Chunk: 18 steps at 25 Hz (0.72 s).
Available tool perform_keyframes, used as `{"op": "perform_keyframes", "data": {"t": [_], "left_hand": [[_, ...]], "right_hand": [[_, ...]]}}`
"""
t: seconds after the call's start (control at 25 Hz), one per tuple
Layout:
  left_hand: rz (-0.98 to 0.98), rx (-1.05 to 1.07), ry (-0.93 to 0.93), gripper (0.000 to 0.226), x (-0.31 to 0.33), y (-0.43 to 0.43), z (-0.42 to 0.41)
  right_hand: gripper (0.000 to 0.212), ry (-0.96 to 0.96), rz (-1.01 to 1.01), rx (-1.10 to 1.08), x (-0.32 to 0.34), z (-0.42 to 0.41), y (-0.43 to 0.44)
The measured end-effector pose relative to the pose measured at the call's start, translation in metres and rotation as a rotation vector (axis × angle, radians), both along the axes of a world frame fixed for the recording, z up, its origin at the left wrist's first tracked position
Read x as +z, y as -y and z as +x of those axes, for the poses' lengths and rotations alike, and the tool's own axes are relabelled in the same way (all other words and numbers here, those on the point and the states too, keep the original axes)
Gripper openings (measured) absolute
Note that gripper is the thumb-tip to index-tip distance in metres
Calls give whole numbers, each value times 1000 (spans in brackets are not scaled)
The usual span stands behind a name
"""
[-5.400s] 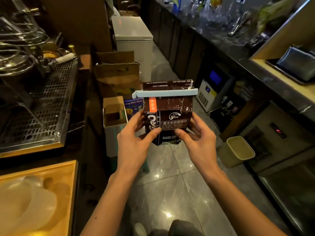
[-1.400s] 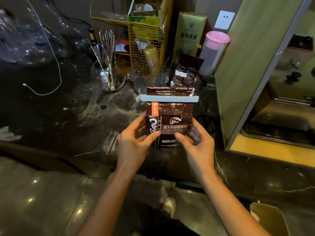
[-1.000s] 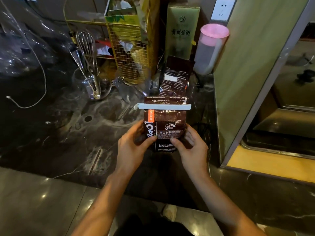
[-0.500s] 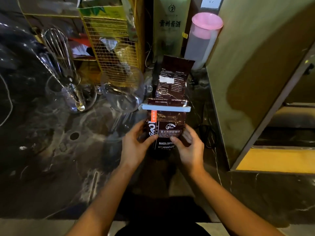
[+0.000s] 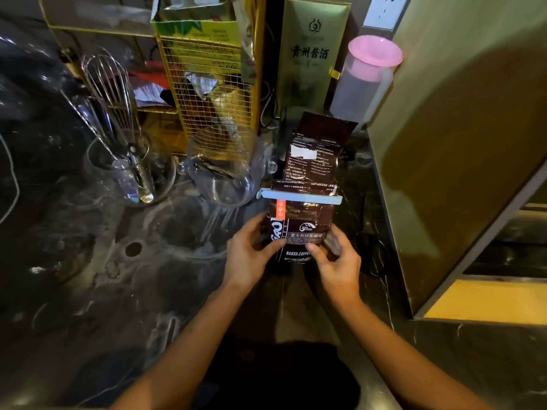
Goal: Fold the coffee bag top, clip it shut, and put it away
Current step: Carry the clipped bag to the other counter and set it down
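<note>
Glass cup (image 5: 130, 176) has a whisk (image 5: 114, 93) in it, the glass jug (image 5: 228, 170) looks empty. Clipped coffee bag (image 5: 299, 229) stands on the dark counter (image 5: 88, 276), left hand (image 5: 251, 255) and right hand (image 5: 337, 261) fingers loosely pinching its sides, clip (image 5: 300, 197) above them.

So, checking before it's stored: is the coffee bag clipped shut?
Shut: a pale clip spans the folded top of the coffee bag.

Dark brown coffee bag (image 5: 299, 229) with white print and an orange tag, held upright over the dark counter, top folded and pinched under a pale blue clip (image 5: 300, 197) lying level across it.
</note>
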<state>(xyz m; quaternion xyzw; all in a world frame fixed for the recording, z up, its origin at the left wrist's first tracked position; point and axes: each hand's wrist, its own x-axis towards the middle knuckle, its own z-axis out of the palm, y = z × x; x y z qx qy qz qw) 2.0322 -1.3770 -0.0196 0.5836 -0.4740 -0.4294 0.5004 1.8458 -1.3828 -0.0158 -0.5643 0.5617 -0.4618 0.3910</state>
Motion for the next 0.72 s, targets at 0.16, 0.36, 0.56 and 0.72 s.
{"op": "perform_keyframes", "data": {"t": [0.16,0.36,0.56,0.72], "left_hand": [[21,-78,31,60,-4,21,-9],[51,-100,98,62,-10,25,-8],[161,-196,121,86,-4,35,-4],[190,-347,121,117,-5,52,1]], "right_hand": [[61,-14,43,16,-5,-15,14],[64,-67,147,86,-11,-27,26],[80,7,273,216,-9,-37,41],[92,30,304,349,-6,-43,62]]}}
